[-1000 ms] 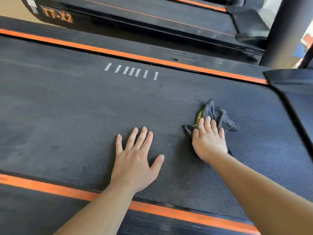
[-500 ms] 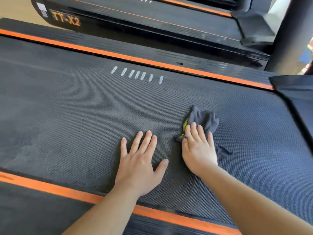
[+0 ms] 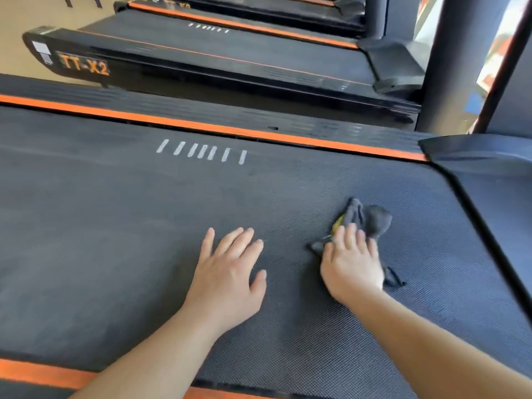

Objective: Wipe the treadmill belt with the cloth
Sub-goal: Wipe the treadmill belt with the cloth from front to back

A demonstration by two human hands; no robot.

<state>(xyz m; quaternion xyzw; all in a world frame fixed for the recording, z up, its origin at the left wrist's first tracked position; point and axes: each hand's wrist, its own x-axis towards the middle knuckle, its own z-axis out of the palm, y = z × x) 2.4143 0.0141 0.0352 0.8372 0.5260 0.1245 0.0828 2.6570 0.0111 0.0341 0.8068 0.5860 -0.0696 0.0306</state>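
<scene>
The dark textured treadmill belt (image 3: 115, 240) fills most of the head view, with several short white marks (image 3: 201, 151) near its far edge. A crumpled dark grey cloth (image 3: 371, 217) with a bit of yellow lies on the belt at the right. My right hand (image 3: 351, 266) presses flat on the cloth with straight fingers, and part of the cloth sticks out beyond the fingertips and beside the wrist. My left hand (image 3: 227, 272) rests flat on the bare belt to the left of the cloth, fingers spread.
Orange side rails run along the far edge (image 3: 230, 129) and the near edge (image 3: 43, 372) of the belt. The black motor cover (image 3: 489, 168) rises at the right end. A second treadmill marked TT-X2 (image 3: 83, 66) stands behind, with a dark upright post (image 3: 452, 67) at the right.
My right hand slid the cloth left toward the left hand, then back to the right. The left hand stayed flat on the belt. The camera tilted up, showing more treadmills behind.
</scene>
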